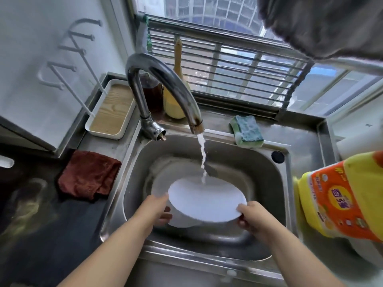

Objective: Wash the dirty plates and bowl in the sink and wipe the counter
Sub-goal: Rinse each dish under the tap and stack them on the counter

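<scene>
You grip a white plate point(207, 200) by its rim, left hand point(156, 210) and right hand point(251, 217) clamped on opposite edges, under the faucet point(165, 88) stream over the sink point(269, 168); rinsing looks underway, while more dishes point(163, 175) below and the counter point(51, 224) wiping remain

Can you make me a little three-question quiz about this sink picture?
1. True or false: water from the faucet is falling onto the white plate.
2. Which hands hold the plate? A) left only B) right only C) both
3. Fill in: the green sponge lies on the sink rim, and the folded ____ cloth lies on the counter left of the sink.

Key: 1 true. 2 C: the left hand and right hand each grip an edge. 3 red.
</scene>
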